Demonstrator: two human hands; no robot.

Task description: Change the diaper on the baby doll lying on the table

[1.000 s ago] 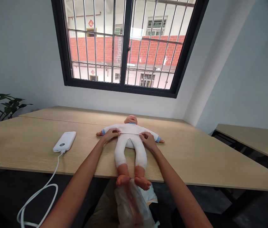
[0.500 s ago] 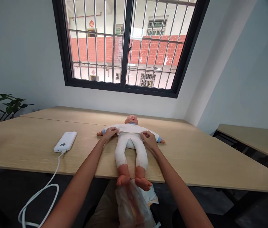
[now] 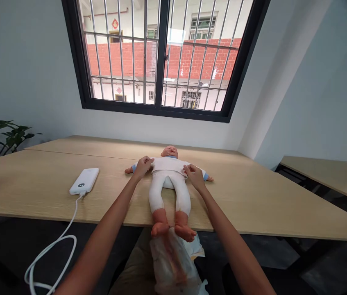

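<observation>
A baby doll (image 3: pixel 169 186) lies on its back on the table, head toward the window and feet over the front edge. It wears a white shirt (image 3: pixel 169 164) with blue collar and cuffs, and its legs are white down to the bare brown feet. My left hand (image 3: pixel 144 166) pinches the shirt at the doll's side on the left. On the other side, my right hand (image 3: pixel 193 174) has its fingertips closed at the shirt's edge. The shirt's lower hem lies across the doll's belly, between both hands.
A white power bank (image 3: pixel 85 181) with a white cable (image 3: pixel 69 233) hanging off the edge rests on the wooden table (image 3: pixel 253 200) at left. A translucent plastic bag (image 3: pixel 173 262) is on my lap below the doll's feet. A plant (image 3: pixel 5 137) stands far left; a barred window (image 3: pixel 157 110) is ahead.
Both hands have moved slightly, the left one upward toward the doll's arm. The shirt's front now lies flatter and lower over the belly. The view has tilted down a little.
</observation>
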